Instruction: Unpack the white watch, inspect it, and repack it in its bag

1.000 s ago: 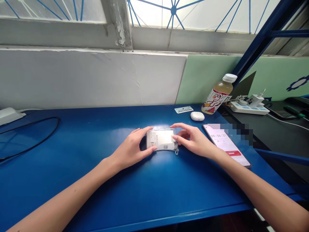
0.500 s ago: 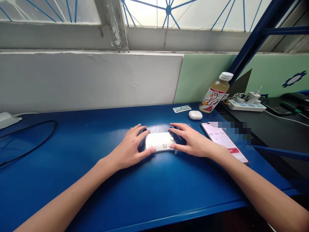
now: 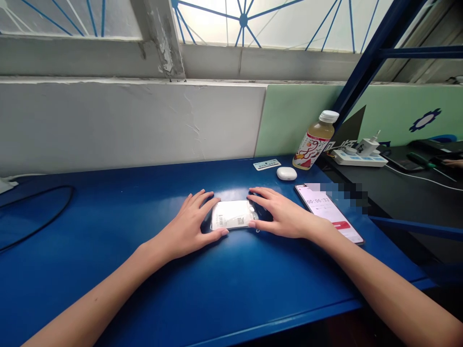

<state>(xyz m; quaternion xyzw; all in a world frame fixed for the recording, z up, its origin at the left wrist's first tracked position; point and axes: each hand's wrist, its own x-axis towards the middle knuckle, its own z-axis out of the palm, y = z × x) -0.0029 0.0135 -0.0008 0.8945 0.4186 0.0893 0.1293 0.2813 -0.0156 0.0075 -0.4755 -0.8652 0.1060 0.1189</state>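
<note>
A flat white rectangular item in clear plastic lies on the blue table. Printed codes show on its face, and a small bead chain hangs at its lower right corner. Around its left end is my left hand, fingers spread along the upper left corner and thumb just below the lower edge. My right hand spans the other end with fingers apart. Its fingertips are by the top right corner, and the thumb tip touches or overlaps the right end. Neither hand is visibly closed around the item.
Right of my hands lie a phone with a timer, a white earbud case and a small printed card. A drink bottle stands behind. A power strip sits farther right; a black cable curves at left.
The view has shifted slightly. My left thumb has moved off the item's lower edge, and the printing on its face shows more clearly. My right hand stays at its end.
</note>
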